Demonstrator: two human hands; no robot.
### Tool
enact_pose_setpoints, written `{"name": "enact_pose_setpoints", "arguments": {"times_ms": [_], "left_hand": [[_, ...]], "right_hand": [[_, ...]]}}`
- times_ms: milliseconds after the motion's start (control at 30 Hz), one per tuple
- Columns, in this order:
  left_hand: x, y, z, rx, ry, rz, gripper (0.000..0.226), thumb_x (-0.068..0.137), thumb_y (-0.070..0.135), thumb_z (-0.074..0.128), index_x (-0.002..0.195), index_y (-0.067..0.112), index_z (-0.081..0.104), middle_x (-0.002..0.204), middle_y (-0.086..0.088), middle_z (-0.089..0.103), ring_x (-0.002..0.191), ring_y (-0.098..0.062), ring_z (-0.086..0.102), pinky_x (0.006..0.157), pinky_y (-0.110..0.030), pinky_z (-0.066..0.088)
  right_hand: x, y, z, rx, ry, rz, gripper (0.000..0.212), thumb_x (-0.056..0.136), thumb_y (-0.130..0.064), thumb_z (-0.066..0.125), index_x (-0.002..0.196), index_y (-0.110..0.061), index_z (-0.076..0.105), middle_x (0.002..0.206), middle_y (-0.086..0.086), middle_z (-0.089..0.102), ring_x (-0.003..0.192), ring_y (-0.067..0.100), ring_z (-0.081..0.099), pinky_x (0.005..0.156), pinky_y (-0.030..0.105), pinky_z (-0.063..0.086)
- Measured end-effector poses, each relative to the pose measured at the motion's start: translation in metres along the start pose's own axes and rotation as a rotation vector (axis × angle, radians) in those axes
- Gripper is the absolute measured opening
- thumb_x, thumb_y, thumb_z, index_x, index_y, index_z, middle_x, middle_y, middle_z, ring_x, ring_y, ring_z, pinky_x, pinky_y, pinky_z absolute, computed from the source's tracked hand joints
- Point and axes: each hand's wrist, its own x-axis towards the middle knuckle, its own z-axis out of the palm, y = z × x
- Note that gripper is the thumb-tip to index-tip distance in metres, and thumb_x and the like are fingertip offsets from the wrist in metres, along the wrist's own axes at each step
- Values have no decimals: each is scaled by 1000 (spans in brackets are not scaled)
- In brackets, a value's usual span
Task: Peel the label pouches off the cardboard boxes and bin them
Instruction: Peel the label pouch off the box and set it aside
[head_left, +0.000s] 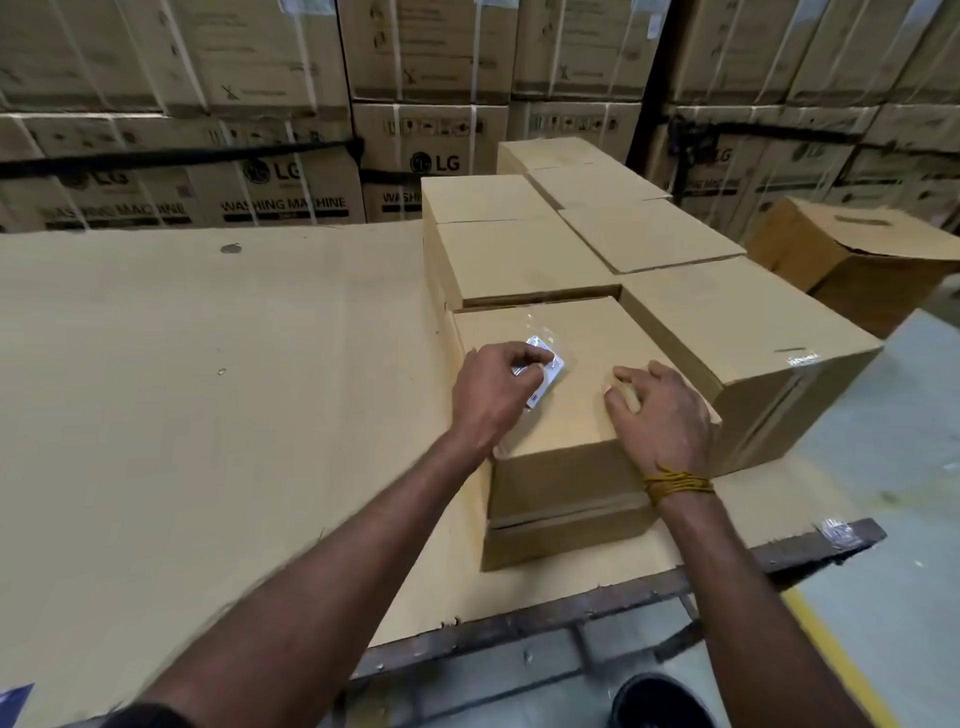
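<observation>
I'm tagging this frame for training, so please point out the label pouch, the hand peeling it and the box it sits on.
label pouch (546, 370): head view, on its white paper insert.
left hand (493, 395): head view, back of the hand.
cardboard box (571, 467): head view, near front face.

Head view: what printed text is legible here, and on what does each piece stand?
"LG": stacked cartons at the back.
"WASHING MACHINE": left carton in the same stack.
Label pouch under the left hand: print too blurred to read.
Sticker on the right-hand box: too small to read.
</observation>
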Motion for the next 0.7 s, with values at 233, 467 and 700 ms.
{"name": "enact_pose_setpoints", "arguments": {"times_ms": [233,467,700], "left_hand": [[25,0,21,37,5,12,24,83,24,60,95,31,79,102,19,75,94,3,67,76,-38,61],[17,4,20,-62,20,-19,23,84,16,62,93,27,80,88,19,74,84,1,68,76,-36,61],[-62,9,1,-418,14,-102,22,88,4,63,99,16,77,96,4,75,78,-3,65,64,-19,52]], "right_hand": [[34,18,9,41,49,-65,36,94,-41,57,126,-28,68,143,6,53,131,24,50,113,42,34],[30,18,7,121,72,-63,32,96,-38,55,122,-27,70,142,4,55,131,20,48,112,37,27],[-68,-22,13,703,66,-57,26,99,-31,58,114,-16,72,121,-2,65,125,15,53,115,30,32]]}}
